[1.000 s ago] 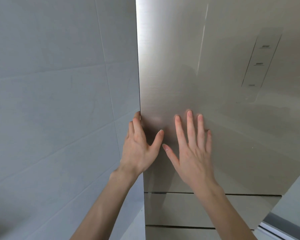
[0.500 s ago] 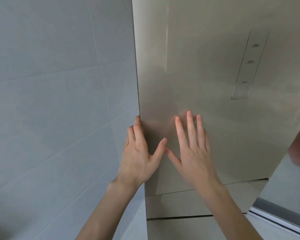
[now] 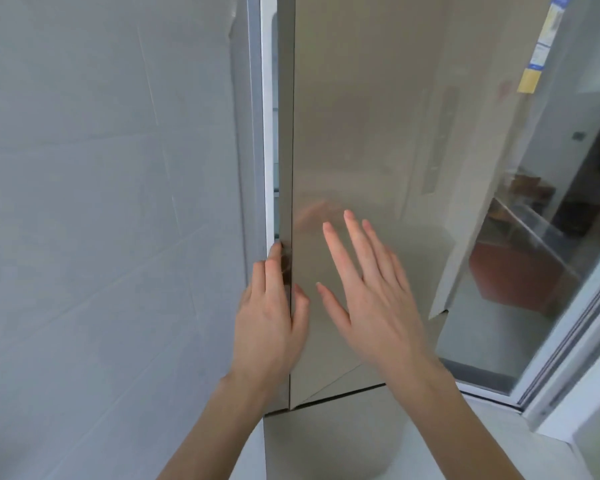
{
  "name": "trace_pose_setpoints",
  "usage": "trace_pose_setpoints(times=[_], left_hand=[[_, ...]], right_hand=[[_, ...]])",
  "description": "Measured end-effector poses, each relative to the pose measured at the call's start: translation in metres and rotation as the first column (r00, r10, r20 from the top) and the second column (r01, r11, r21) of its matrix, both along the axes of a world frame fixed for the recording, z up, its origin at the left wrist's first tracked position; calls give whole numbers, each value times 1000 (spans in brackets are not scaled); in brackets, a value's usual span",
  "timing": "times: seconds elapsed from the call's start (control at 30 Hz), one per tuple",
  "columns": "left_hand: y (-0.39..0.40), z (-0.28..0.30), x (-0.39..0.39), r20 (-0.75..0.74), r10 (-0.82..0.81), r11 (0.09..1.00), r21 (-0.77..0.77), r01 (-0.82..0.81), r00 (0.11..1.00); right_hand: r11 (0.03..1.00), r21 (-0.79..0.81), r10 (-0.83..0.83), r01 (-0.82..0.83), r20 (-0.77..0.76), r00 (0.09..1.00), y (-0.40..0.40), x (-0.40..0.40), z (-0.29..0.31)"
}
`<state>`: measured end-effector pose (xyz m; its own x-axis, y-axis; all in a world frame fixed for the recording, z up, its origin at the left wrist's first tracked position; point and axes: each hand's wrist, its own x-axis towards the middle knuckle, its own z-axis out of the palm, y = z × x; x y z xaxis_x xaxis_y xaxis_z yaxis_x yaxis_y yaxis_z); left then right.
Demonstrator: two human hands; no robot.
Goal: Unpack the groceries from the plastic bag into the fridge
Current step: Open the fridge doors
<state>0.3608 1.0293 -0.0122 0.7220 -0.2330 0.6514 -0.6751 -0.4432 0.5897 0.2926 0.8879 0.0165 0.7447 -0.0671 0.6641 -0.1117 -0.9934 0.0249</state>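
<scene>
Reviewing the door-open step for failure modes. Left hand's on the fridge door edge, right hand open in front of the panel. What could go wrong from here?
1. The left hand has fingers wrapped around the fridge door edge, close to the tiled wall; they could get pinched if the door swings back.
2. The right hand looks off the panel, so one hand controls the door.
3. No bag or groceries in view; the door may drift shut while fetching them.
</scene>
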Motion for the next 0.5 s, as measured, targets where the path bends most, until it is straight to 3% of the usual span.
trace_pose_setpoints(times=[0.2,0.5], left_hand=[[4,-3,-47,28,-126,991,-32,127,992],[-16,1,-83,307,-329,939,7,343,893]], right_hand=[[997,74,-37,30,86,996,25,-53,-1],[976,206,-112,68,211,971,6,-112,-20]])
